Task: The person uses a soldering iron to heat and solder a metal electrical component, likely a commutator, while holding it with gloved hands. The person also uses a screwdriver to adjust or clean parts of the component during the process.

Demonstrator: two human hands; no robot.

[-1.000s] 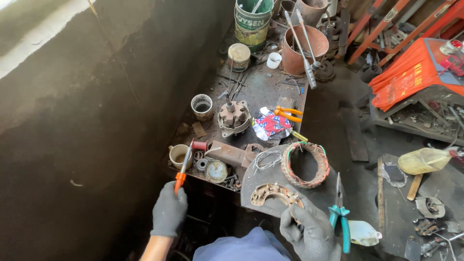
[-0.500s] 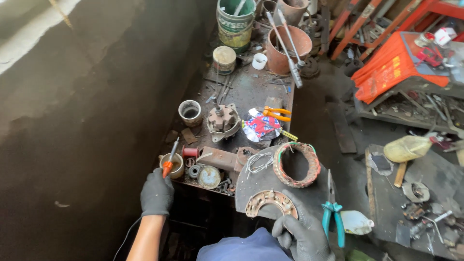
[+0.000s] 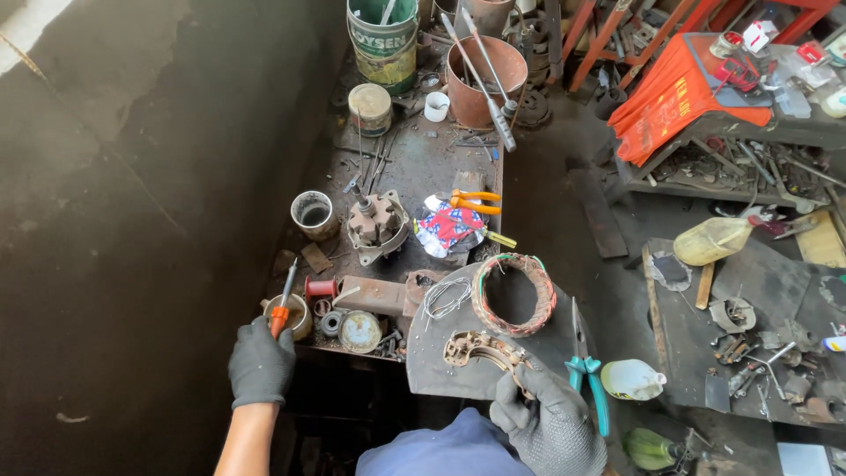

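My left hand (image 3: 261, 363), in a dark glove, grips an orange-handled screwdriver (image 3: 282, 304) whose tip sits over a small tin can (image 3: 293, 316) at the near left corner of the workbench (image 3: 414, 167). In a grey glove, my right hand (image 3: 548, 425) holds green-handled pliers (image 3: 585, 370) upright and touches a curved metal bracket (image 3: 480, 348) lying on a round dark plate (image 3: 445, 370). A ring-shaped copper winding (image 3: 513, 293) rests on that plate beside loose wires (image 3: 443, 295).
The bench carries a metal alternator housing (image 3: 376, 225), a grey cup (image 3: 313, 212), orange pliers (image 3: 474, 202), a colourful rag (image 3: 449, 226), a red spool (image 3: 320, 287) and a green bucket (image 3: 382, 40). A brown pot (image 3: 486, 79) holds rods. An orange cloth (image 3: 674, 97) covers a cluttered rack on the right.
My left hand moved the screwdriver left and down, from above the red spool to the tin can. The right hand with the pliers shifted towards the bracket. The view moved slightly.
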